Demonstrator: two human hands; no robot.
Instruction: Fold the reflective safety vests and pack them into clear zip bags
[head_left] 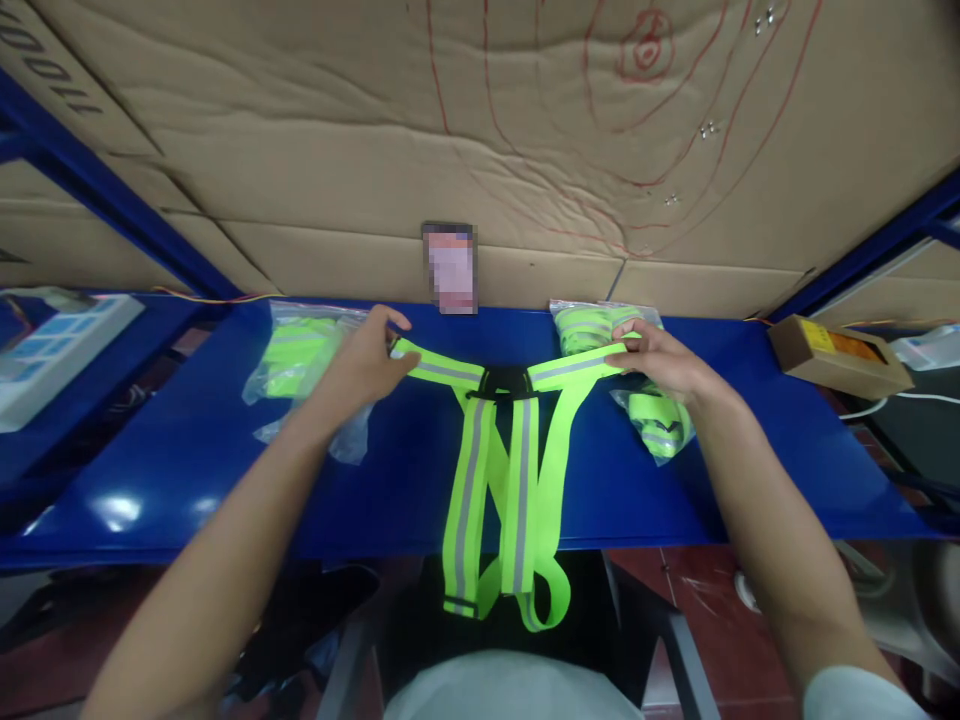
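Observation:
A neon yellow-green reflective strap vest [495, 470] with grey stripes lies spread on the blue table [187, 460]. Its two upper straps run left and right from a black connector piece [504, 381], and its lower loops hang over the front edge. My left hand [369, 355] pinches the end of the left strap. My right hand [658, 358] pinches the end of the right strap. Both straps are pulled out sideways.
Clear bags with folded neon vests lie at the back left [296, 360] and back right [645, 410]. A cardboard box [836, 355] sits at the right, a white device [45, 350] at the far left. Cardboard sheets [480, 130] form the wall behind.

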